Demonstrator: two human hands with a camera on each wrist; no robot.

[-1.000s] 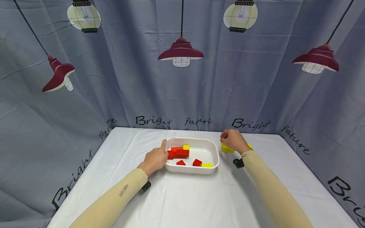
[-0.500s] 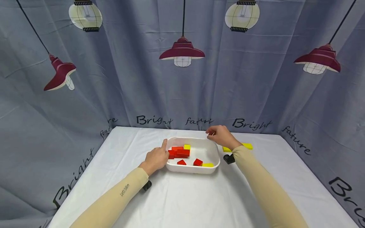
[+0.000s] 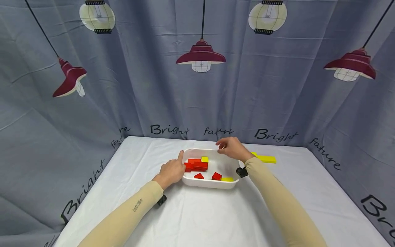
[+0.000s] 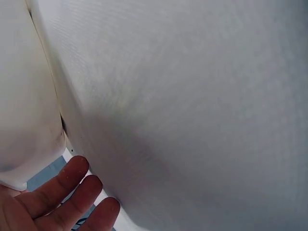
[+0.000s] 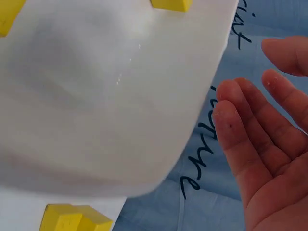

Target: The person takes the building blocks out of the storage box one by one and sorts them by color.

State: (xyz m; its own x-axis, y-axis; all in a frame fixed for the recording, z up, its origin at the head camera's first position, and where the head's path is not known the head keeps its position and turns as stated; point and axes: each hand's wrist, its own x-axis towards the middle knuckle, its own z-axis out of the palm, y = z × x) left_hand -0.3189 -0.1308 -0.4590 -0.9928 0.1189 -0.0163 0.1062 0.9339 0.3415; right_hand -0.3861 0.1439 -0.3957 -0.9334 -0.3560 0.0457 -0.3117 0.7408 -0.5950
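Observation:
A white plastic bin (image 3: 213, 184) holds red blocks (image 3: 200, 165) piled at its left, with more red and yellow blocks (image 3: 227, 179) near the front wall. My left hand (image 3: 172, 172) is at the bin's left side, its index finger stretched along the rim. In the left wrist view, three fingers (image 4: 62, 185) extend outside the bin wall. Above the back right rim is my right hand (image 3: 231, 148), its fingers loosely bent. The right wrist view shows a gap between thumb and fingers (image 5: 236, 139), with nothing held there.
Yellow blocks (image 3: 266, 159) lie on the white-covered table (image 3: 197, 212) right of the bin, partly hidden by the right forearm. A grey curtain (image 3: 154, 85) printed with lamps and lettering stands behind the table and along both sides.
My right hand has moved left from the yellow blocks to the bin's back right rim, uncovering some of those blocks. The left hand has stayed at the bin's left side.

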